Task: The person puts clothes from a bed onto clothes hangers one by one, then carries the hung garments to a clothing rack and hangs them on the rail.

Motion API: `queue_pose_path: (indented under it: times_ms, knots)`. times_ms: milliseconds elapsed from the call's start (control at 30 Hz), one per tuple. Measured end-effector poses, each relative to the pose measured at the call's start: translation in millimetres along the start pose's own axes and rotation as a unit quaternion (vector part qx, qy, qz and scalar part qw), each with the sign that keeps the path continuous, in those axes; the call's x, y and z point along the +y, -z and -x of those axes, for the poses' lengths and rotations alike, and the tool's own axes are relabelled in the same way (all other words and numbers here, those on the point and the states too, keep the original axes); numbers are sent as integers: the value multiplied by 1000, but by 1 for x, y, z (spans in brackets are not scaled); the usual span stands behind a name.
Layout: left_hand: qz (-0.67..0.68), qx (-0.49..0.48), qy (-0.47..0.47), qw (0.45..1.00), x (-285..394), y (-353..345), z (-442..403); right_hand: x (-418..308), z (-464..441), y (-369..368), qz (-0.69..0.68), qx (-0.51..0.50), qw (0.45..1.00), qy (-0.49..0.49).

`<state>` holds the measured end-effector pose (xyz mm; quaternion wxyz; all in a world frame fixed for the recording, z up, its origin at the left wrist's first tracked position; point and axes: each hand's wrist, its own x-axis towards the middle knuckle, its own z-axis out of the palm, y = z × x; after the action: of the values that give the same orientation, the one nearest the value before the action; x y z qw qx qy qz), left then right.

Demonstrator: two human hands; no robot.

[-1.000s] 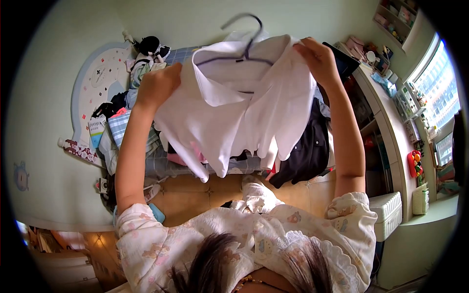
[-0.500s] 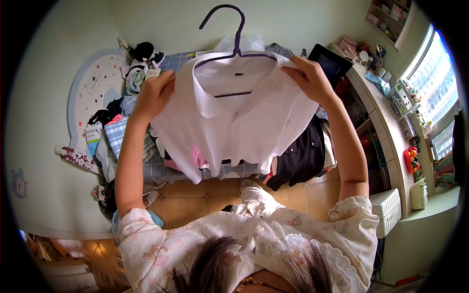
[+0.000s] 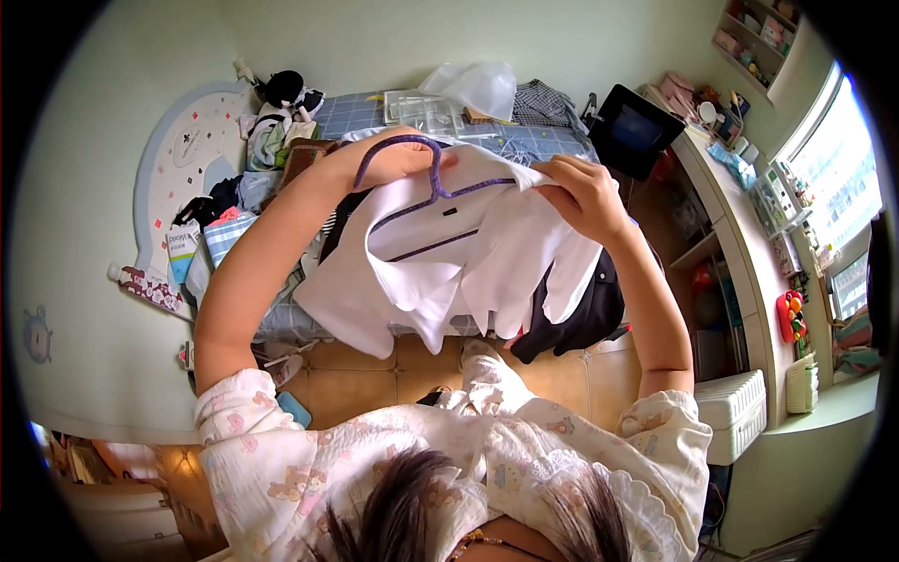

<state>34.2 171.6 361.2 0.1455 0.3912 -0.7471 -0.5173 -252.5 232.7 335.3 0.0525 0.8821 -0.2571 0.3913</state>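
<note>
A white collared shirt hangs tilted on a dark purple hanger in front of me, over the bed. The hanger's hook leans to the left, and its bars show inside the open collar. My right hand is closed on the shirt's right shoulder, near the end of the hanger. My left hand reaches across behind the hook to the back of the collar. Its fingers are mostly hidden there, so whether they grip the cloth does not show.
Behind the shirt is a bed with a blue checked cover, holding clear plastic boxes, a plastic bag and piled clothes. Black clothing lies at its near edge. A dark screen and a long desk stand to the right.
My left hand has left the shirt's left shoulder and moved right, behind the hook at the collar. The shirt and hanger have dropped lower and tilted. My right hand still holds the right shoulder.
</note>
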Motion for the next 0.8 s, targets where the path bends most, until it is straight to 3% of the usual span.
queue_pose_path:
  times_ms: [167, 267, 300, 400, 467, 533, 600, 633, 733, 800]
  knots:
    - [209, 10, -34, 977, -16, -5, -21, 4, 15, 1, -11, 11, 1000, -20]
    - [211, -36, -74, 974, -3, -17, -18, 2, 19, 3, -21, 28, 998, -61]
    - [139, -38, -143, 979, -5, -19, -17, 2, 20, 4, -21, 20, 996, -86]
    - [100, -50, -65, 992, 12, -9, 0, 1, 24, 4, -27, 51, 993, -99]
    - [13, -31, 68, 997, 28, 6, 24, -2, 27, 8, -37, 67, 984, -159]
    - [96, -100, -58, 989, 20, 16, 39, 0, 30, 10, -46, 88, 976, -194]
    - [73, -152, -173, 970, 8, 28, 50, 10, 32, 11, -56, 113, 970, -206]
    - [-90, -34, -281, 955, 14, 15, 62, 14, 34, 22, -80, 70, 958, -267]
    - [-179, 81, -130, 972, 21, 10, 68, 23, 34, 27, -107, 71, 958, -257]
    - [-199, 158, -129, 959, 13, 9, 61, 23, 32, 33, -135, 37, 953, -269]
